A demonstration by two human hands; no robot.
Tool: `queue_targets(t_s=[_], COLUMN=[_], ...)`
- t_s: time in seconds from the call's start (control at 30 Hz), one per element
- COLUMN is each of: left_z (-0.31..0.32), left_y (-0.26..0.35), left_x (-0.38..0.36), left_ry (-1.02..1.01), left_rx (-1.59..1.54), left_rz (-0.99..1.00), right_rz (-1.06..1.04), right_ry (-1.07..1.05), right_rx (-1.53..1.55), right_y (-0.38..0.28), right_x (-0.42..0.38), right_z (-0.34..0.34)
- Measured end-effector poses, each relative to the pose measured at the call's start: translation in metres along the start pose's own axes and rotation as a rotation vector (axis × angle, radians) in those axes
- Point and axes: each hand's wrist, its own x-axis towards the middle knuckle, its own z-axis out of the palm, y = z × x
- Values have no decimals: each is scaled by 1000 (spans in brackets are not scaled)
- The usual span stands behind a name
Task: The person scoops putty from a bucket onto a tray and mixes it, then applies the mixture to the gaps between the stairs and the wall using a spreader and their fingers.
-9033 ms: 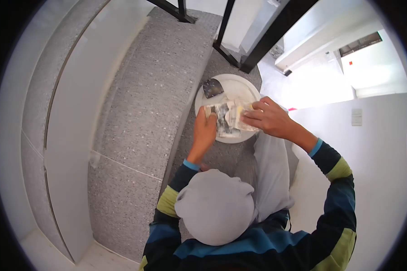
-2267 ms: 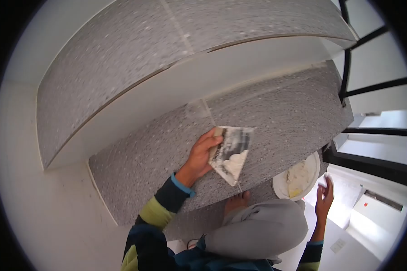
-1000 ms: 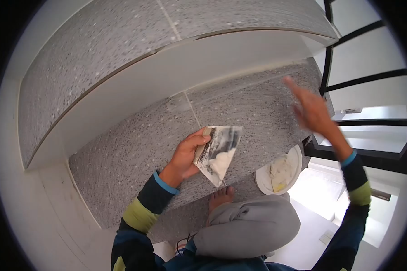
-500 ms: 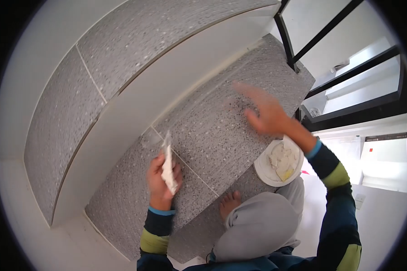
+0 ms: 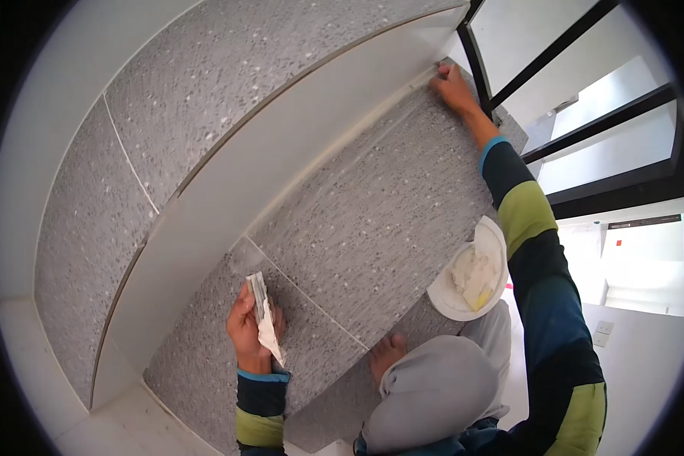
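My left hand is wrapped round a putty knife, seen nearly edge-on and coated with white paste. It is held over the near part of the speckled grey stair tread. My right hand reaches to the far end of the tread, its fingers curled in at the corner where the tread meets the white riser. A pale strip of filler runs along that joint. The fingertips are small and partly hidden there. Beside my knee, a round white tub holds white paste with a yellow patch.
Black metal railing bars stand at the right end of the step. The higher curved tread overhangs the riser at upper left. My bare foot and bent grey-clad knee are at the lower tread.
My right hand has moved forward from above the middle of the tread to the far corner, its fingers now curled. My left hand has shifted slightly nearer and left, still holding the putty knife.
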Motion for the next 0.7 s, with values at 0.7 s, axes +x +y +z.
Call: queue_targets(t_s=[0.7], left_z=[3], left_y=[2], left_x=[1], left_ry=[-36], left_rx=[52], left_rz=[-8], right_rz=[-334], right_ry=[-317], right_rx=[-50], right_y=[-265], right_x=[-231], right_z=[79])
